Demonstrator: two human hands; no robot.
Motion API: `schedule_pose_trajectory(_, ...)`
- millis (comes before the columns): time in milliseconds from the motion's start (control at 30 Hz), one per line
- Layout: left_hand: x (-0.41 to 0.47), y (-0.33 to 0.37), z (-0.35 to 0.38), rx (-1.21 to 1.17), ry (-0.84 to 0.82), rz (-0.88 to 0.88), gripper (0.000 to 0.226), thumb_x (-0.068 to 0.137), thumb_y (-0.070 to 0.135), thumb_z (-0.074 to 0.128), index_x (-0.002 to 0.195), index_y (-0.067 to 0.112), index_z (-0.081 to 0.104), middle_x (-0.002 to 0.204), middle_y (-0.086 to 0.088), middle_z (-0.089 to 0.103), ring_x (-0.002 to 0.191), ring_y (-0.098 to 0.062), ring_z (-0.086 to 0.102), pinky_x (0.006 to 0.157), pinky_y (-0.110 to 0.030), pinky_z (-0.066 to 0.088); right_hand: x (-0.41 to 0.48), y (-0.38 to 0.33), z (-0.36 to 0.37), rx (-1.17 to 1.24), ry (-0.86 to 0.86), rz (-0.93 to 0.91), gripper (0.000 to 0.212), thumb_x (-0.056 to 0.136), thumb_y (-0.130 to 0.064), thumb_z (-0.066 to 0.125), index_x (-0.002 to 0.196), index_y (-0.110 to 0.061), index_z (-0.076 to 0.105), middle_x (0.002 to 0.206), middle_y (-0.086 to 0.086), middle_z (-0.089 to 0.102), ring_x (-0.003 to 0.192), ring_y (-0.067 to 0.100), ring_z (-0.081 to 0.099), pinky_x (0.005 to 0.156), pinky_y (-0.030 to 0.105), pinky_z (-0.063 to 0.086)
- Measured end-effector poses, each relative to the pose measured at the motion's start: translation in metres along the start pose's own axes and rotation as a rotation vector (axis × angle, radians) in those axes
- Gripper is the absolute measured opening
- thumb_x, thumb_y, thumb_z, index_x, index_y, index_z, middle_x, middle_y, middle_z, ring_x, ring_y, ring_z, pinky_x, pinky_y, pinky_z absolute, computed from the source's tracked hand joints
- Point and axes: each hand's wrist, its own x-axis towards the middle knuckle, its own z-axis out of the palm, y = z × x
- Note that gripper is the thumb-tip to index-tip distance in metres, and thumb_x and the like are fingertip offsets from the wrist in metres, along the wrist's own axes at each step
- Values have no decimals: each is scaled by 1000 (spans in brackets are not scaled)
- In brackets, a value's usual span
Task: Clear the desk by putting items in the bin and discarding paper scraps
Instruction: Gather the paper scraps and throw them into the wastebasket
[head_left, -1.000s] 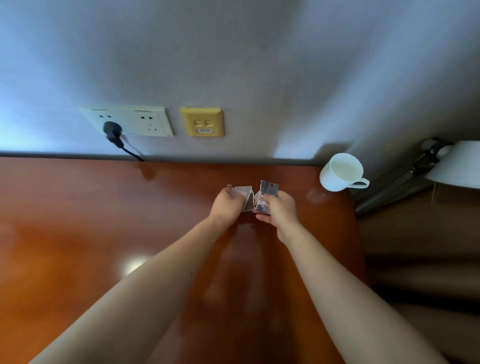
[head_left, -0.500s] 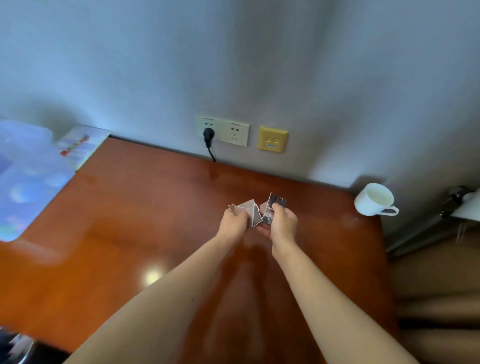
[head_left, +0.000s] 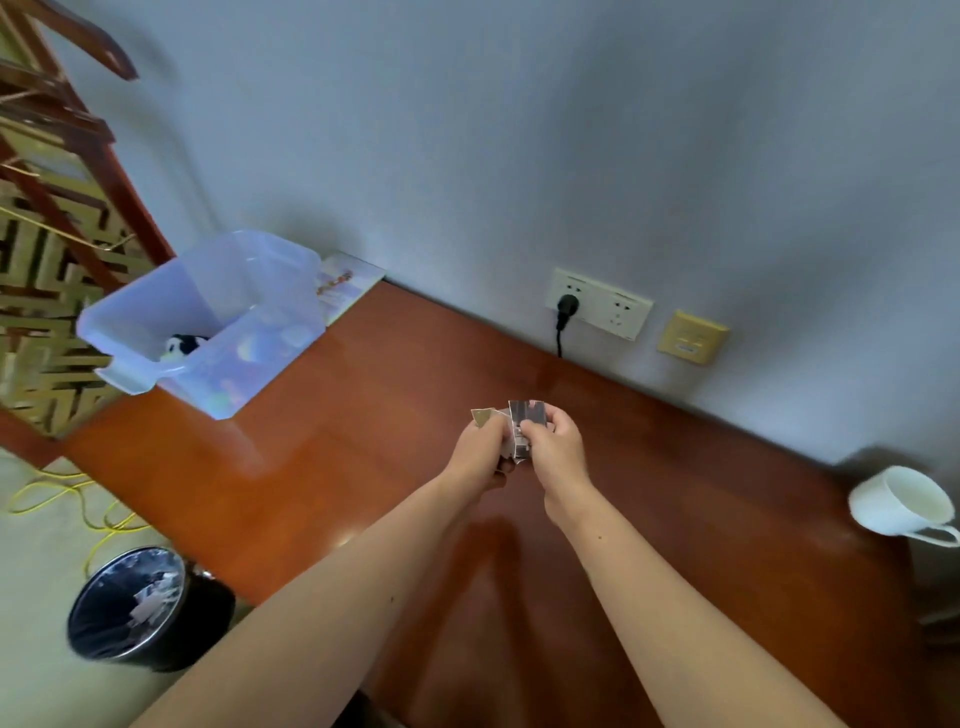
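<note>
Well, both hands are up together over the middle of the counter (head_left: 363, 426), each one closed on torn paper scraps (head_left: 525, 420). The left hand (head_left: 478, 452) pinches a small piece whose tan, pointed corner pokes out above the knuckles. The right hand (head_left: 560, 451) grips a greyish printed strip between thumb and curled fingers, and the strip stands more or less upright. The two hands sit just beside each other, and the scraps are held clear above the reddish-brown wood (the forearms cast a dim reflection in it).

Over at the far left of the counter sits a translucent plastic storage bin (head_left: 270, 312), close to the wall. A small black-and-white plush toy (head_left: 186, 343) lies inside it, along with some coloured things too blurred to name. A printed leaflet (head_left: 348, 283) lies just behind the bin, against the wall.

Down on the floor at the near left stands a round black wastebasket (head_left: 202, 618) with a shiny liner, and pale paper bits (head_left: 148, 600) already lie in it. A yellow cable (head_left: 78, 499) loops across the floor nearby.

On the far wall is a white double socket (head_left: 618, 312) with a black plug (head_left: 568, 303) in its left half, and a yellow plate (head_left: 691, 338) just to its right. A white cup (head_left: 893, 504) sits at the right end of the counter, well apart from the hands.
</note>
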Motion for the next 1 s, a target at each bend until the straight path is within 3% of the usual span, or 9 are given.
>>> schedule_pose_trajectory(167,8,15,-75,-69,70,30,27,95,28,38,97,12,60,62,-3,50,44,-12,39,43,-16,28,-12,-11,79,-27,-109,13,24,88,2,48,107,-5,62,82,4,61,64,11,55,48,16,44)
schedule_pose_trajectory(233,8,27,-111,-65,110,88,29,97,37,43,94,14,60,60,-1,52,44,-10,42,43,-17,30,-18,-18,120,-10,-135,5,24,88,-1,46,105,-3,63,79,4,61,62,12,54,48,18,42)
schedule_pose_trajectory(400,11,65,-217,-103,288,274,24,94,35,57,75,20,56,59,4,57,46,-7,49,48,-21,35,-29,-41,243,6,-217,-66,28,86,0,40,95,-7,66,74,5,64,59,14,57,48,20,44)
schedule_pose_trajectory(500,10,84,-293,-197,434,348,15,94,26,59,86,14,63,66,2,64,57,-10,59,46,-18,43,-39,-49,326,5,-305,-101,31,86,4,37,81,-12,63,68,3,63,53,10,58,46,19,44)
schedule_pose_trajectory(600,4,89,-375,-207,593,416,17,92,22,62,87,6,67,65,2,64,54,-6,60,46,-13,42,-50,-43,407,-58,-437,-116,32,87,3,38,82,-14,65,73,4,65,65,13,61,54,21,48)
schedule_pose_trajectory(700,-6,79,-453,-285,746,488,20,92,23,64,74,14,68,61,7,66,59,-6,63,57,-22,49,-67,-25,479,-113,-557,-119,23,88,3,46,83,-9,66,80,10,65,74,19,59,63,27,48)
schedule_pose_trajectory(867,-24,35,-554,-449,896,360,51,98,51,42,76,15,70,68,-1,68,64,-13,63,58,-25,48,-98,19,572,-215,-743,-58,21,85,-2,54,73,-17,64,74,5,61,65,15,54,57,24,41)
schedule_pose_trajectory(1000,-34,-18,-614,-473,1005,112,70,81,73,40,99,11,68,85,-7,66,77,-23,62,62,-29,46,-116,74,626,-358,-841,30,7,73,-16,53,71,-18,60,75,9,59,69,22,55,63,30,42)
